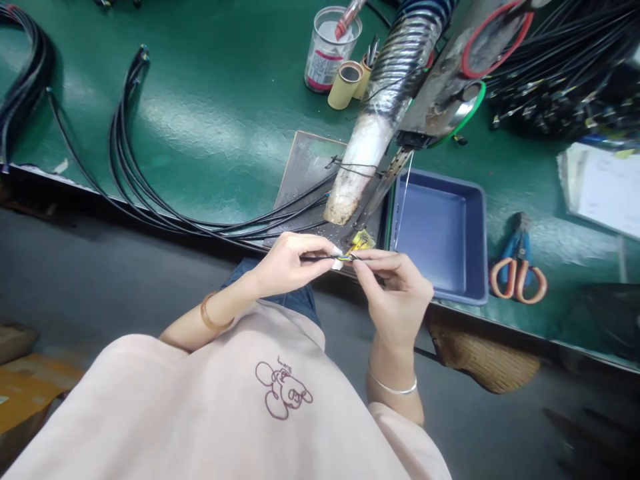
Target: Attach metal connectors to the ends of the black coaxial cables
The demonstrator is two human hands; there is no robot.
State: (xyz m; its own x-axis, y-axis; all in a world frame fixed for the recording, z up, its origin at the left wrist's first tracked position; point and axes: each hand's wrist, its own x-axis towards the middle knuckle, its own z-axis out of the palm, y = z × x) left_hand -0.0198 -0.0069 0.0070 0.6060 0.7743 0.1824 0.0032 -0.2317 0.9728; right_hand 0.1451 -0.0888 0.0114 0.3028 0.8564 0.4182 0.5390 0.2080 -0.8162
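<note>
My left hand (293,263) pinches a black cable (320,257) close to its stripped end, where thin coloured wires (344,258) stick out. At those wire ends the thumb and forefinger of my right hand (397,287) are pressed together; any small part between them is too small to make out. Something white shows at my left fingertips. Just beyond my hands sits a small yellow piece (363,241) near the table edge. Several more black cables (240,230) run leftward from the grey board (305,163) along the edge.
A foil-wrapped duct (360,147) hangs down right above my hands. Right of it are a blue tray (440,233) and orange-handled pliers (520,267). Behind stand a plastic tub (325,63) and a cardboard tube (345,87). Black cable bundles (565,73) lie far right, papers (607,187) before them.
</note>
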